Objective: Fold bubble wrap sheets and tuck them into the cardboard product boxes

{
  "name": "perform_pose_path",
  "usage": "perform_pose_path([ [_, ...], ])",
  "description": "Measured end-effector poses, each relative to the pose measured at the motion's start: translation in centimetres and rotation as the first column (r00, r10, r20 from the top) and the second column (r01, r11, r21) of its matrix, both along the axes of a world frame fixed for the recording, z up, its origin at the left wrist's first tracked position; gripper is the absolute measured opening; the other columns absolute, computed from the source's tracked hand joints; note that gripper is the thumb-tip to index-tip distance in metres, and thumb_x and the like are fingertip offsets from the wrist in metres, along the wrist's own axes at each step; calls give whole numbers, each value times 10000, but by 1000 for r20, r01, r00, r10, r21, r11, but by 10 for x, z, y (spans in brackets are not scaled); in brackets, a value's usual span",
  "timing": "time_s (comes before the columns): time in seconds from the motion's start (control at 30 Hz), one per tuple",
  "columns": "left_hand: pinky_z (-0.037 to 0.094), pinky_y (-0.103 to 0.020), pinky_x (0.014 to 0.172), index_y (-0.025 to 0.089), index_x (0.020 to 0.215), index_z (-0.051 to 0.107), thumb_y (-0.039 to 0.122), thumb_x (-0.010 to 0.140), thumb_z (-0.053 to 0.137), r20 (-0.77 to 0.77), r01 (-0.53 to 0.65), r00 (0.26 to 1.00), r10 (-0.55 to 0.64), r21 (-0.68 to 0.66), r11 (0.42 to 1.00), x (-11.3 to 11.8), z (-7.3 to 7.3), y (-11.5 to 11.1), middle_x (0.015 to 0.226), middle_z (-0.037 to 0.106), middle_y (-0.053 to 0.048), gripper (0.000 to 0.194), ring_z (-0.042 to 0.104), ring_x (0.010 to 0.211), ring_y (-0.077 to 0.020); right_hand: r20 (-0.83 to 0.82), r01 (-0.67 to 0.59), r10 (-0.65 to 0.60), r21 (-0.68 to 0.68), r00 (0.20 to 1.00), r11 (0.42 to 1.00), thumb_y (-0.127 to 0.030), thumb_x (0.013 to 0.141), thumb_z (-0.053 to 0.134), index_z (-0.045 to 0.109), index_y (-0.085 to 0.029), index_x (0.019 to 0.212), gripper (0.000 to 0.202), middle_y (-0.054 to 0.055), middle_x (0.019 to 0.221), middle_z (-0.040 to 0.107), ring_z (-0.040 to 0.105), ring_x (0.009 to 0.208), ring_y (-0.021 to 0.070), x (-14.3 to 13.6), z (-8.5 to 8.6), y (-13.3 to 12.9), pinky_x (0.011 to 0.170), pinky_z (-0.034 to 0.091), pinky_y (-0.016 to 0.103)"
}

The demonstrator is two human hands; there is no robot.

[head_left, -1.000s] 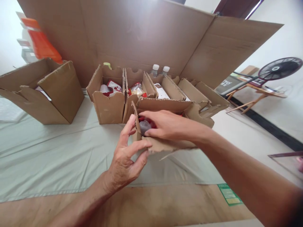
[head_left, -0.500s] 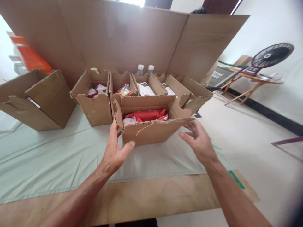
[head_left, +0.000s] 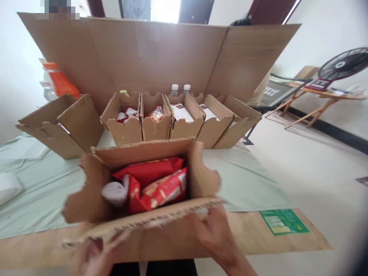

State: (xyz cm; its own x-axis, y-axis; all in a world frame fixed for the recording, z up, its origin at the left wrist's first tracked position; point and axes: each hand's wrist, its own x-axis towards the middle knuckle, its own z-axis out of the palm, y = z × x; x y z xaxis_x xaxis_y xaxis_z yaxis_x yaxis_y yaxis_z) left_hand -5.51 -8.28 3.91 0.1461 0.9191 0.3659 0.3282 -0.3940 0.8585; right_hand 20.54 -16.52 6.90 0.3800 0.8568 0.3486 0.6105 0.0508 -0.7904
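A cardboard box with cut-out ends is close in front of me, tilted so its inside faces me. In it lie red packets and a rolled whitish plastic bundle. My left hand, smeared by motion, grips the box at its near left corner. At the near right side my right hand is closed on the same box, its fingertips partly hidden.
Behind stands a row of open cardboard boxes with packets inside. A wider box and an orange bottle are at left. Tall cardboard backs the table. A green label lies near the right edge; a fan stands beyond.
Both hands have closed on the box and brought it toward me, away from the row. It now tilts and shows more of its contents. The view has shifted slightly.
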Motion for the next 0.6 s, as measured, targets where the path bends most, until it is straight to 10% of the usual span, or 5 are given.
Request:
perform_pose_path([
  [0.2,485,-536,1130,211,1392,547,392,927,660,146,95,985,-93,-4,996,31,34,15,1276,692,-128,512,627,1274,-340,-170,75,-51,138,984,988,-470,890,700,687,-224,1170,373,113,1160,736,652,1179,329,-2,21,30,1054,513,510],
  [0.37,554,-475,1057,238,1536,369,344,926,648,226,211,953,-200,-24,977,63,18,-6,1366,640,-155,680,634,1277,-322,-254,168,-120,179,960,969,-426,885,736,606,-232,1370,538,131,1395,646,535,1385,330,17,-4,0,1197,386,508],
  [0.6,443,-607,1140,210,1391,544,426,924,681,-9,-286,957,289,-170,943,-40,-13,-24,1243,676,-138,532,564,1330,-412,-284,-301,319,105,904,948,-497,872,705,557,-224,1414,625,140,1433,626,542,1382,333,-59,-16,93,1183,413,524],
])
